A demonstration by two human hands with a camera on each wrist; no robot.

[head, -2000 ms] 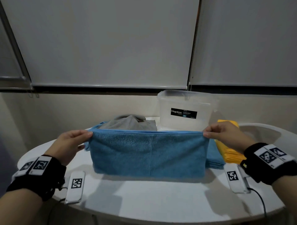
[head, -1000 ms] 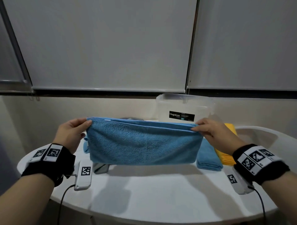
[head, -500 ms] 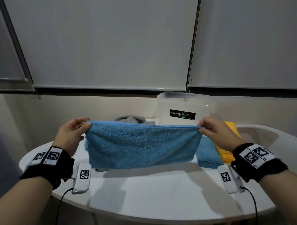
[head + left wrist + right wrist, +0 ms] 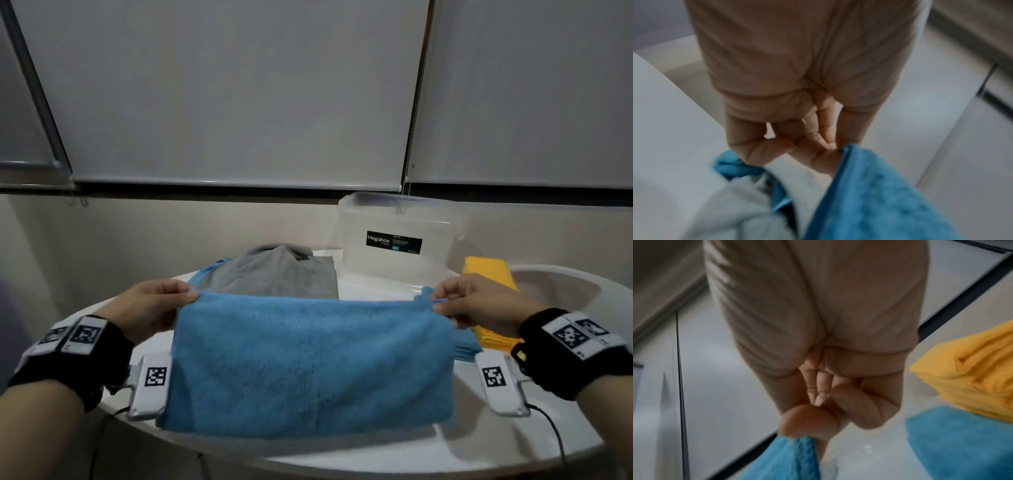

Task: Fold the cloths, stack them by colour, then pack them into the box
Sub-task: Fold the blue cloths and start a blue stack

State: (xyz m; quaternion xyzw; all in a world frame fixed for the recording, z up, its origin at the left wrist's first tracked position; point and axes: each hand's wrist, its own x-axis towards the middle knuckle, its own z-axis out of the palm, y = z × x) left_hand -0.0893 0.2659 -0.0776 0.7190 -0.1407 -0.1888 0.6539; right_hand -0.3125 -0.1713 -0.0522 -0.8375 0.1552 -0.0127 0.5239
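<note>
The blue cloth [image 4: 310,363] hangs doubled between the two hands, its top edge pulled level and its lower part draping onto the white counter [image 4: 376,455] near the front edge. The left hand [image 4: 145,308] has its grip pinched on the top left corner, thumb against the fingertips [image 4: 830,146], and the right hand [image 4: 479,303] has its grip pinched on the top right corner, where the edge bunches a little under the thumb. Behind the cloth lies a loose grey cloth [image 4: 277,270] with a bit of another blue one showing under its left side, both unfolded. To the right, a folded blue pile [image 4: 962,443] sits just beside a folded yellow pile [image 4: 488,270], and the clear plastic box [image 4: 397,236] stands at the back of the counter; nothing can be seen in it through its walls. So the work looks to be in the folding stage, partway through: this cloth seems to have one fold made and needs at least one more. The next move, as I judge it, calls for laying the cloth flat on the counter, or bringing the two corners together to halve it, with the edges kept matched so the bunched right corner does not skew the fold; then it would go on the blue pile.
</note>
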